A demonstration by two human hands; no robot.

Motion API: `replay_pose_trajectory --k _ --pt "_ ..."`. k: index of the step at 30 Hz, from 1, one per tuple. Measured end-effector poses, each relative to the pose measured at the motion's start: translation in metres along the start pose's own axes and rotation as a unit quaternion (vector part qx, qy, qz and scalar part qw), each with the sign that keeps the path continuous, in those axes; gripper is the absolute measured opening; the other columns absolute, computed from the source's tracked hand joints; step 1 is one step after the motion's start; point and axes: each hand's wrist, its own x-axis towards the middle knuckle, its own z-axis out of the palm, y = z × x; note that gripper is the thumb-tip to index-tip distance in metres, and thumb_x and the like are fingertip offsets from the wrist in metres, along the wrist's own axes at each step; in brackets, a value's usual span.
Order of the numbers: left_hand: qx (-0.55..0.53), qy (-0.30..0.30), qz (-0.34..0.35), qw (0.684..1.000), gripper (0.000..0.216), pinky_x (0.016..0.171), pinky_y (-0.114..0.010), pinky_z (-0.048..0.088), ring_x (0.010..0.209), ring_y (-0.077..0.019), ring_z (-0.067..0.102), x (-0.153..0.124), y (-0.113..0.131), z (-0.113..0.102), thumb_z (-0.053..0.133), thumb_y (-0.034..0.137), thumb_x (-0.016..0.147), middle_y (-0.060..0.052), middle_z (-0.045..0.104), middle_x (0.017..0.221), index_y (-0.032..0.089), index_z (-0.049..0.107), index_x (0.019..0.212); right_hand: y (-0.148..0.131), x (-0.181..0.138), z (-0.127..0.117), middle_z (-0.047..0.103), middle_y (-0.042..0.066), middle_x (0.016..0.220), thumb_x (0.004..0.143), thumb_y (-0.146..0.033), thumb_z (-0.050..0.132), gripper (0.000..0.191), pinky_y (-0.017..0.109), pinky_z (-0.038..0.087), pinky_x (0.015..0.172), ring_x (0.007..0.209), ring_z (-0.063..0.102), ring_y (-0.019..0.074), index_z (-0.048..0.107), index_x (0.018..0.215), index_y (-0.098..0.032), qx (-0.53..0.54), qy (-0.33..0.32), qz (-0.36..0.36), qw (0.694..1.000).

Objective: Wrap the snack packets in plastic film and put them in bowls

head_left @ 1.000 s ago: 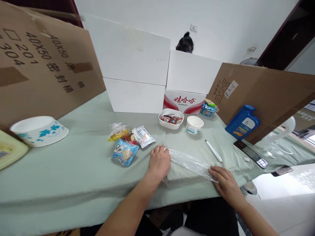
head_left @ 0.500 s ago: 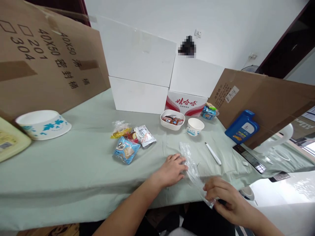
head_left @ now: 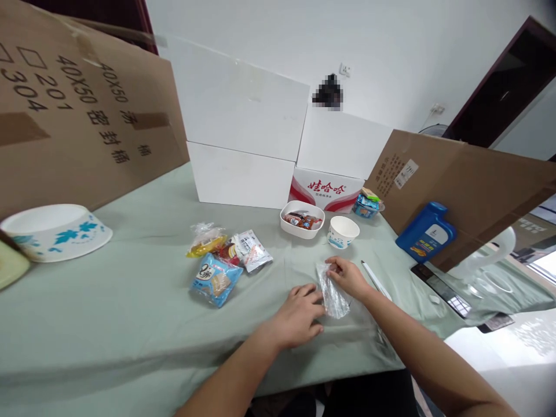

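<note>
A folded clear plastic bag (head_left: 332, 295) lies on the green tablecloth (head_left: 130, 313) between my hands. My left hand (head_left: 299, 315) rests flat on the cloth, its fingertips pressing the bag's near left edge. My right hand (head_left: 347, 275) pinches the bag's far end with bent fingers. Several snack packets (head_left: 223, 260) lie to the left of my hands. Behind them stand a white dish of wrapped snacks (head_left: 303, 219) and a paper cup (head_left: 343, 231). A white pen (head_left: 376, 279) lies just right of my right hand.
White foam boxes (head_left: 243, 139) and cardboard sheets (head_left: 73, 116) wall the table's back. A patterned bowl (head_left: 54, 230) sits far left, a blue bottle (head_left: 425, 238) and a phone (head_left: 443, 281) at right. A person's head shows behind the boxes.
The long plastic bag was folded over itself into a short piece. My right hand swung from the table's near edge up to the bag's far end; my left hand shifted right.
</note>
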Motion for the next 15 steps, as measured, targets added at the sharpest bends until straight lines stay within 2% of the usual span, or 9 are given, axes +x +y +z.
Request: replay_pose_trajectory --k 5,9,11,13,15 --pt "-0.024 0.011 -0.004 1.000 0.030 0.106 -0.051 0.034 0.131 -0.0321 0.040 0.001 -0.003 0.001 0.071 0.028 0.076 -0.003 0.054 0.134 0.027 0.066 0.106 0.009 -0.003 0.015 0.065 0.004 0.081 0.076 -0.023 0.060 0.028 0.034 0.048 0.075 0.080 0.059 0.0199 0.064 0.104 -0.018 -0.030 0.043 0.004 0.999" --pt "-0.036 0.100 -0.055 0.993 0.044 0.104 -0.044 0.040 0.123 -0.0279 0.047 0.004 0.003 -0.002 0.070 0.016 0.073 -0.011 0.050 0.134 0.020 0.059 0.115 0.009 -0.007 0.019 0.065 0.005 0.084 0.078 -0.023 0.059 0.026 0.035 0.046 0.079 0.083 0.058 0.0207 0.065 0.103 -0.019 -0.042 0.063 -0.013 0.997" --pt "-0.027 0.137 -0.043 0.989 0.051 0.105 -0.044 0.039 0.124 -0.0279 0.044 0.006 0.008 0.000 0.070 0.013 0.072 -0.011 0.049 0.133 0.018 0.054 0.120 0.008 -0.008 0.021 0.065 0.005 0.083 0.078 -0.023 0.059 0.026 0.034 0.046 0.078 0.082 0.058 0.0205 0.065 0.103 -0.019 -0.046 0.068 -0.020 0.996" --pt "-0.012 0.126 -0.006 0.992 0.043 0.105 -0.045 0.037 0.125 -0.0284 0.042 0.008 0.012 0.003 0.069 0.015 0.074 -0.009 0.053 0.128 0.019 0.057 0.115 0.011 -0.008 0.022 0.066 0.005 0.084 0.077 -0.024 0.060 0.025 0.035 0.046 0.079 0.082 0.058 0.0210 0.066 0.101 -0.020 -0.051 0.072 -0.024 0.996" --pt "0.000 0.086 -0.001 0.996 0.028 0.101 -0.045 0.040 0.120 -0.0286 0.045 0.010 0.015 0.006 0.068 0.020 0.077 -0.008 0.058 0.119 0.020 0.061 0.105 0.017 -0.005 0.022 0.066 0.006 0.087 0.075 -0.027 0.062 0.023 0.037 0.044 0.082 0.085 0.057 0.0228 0.066 0.097 -0.020 -0.063 0.107 -0.007 0.992"
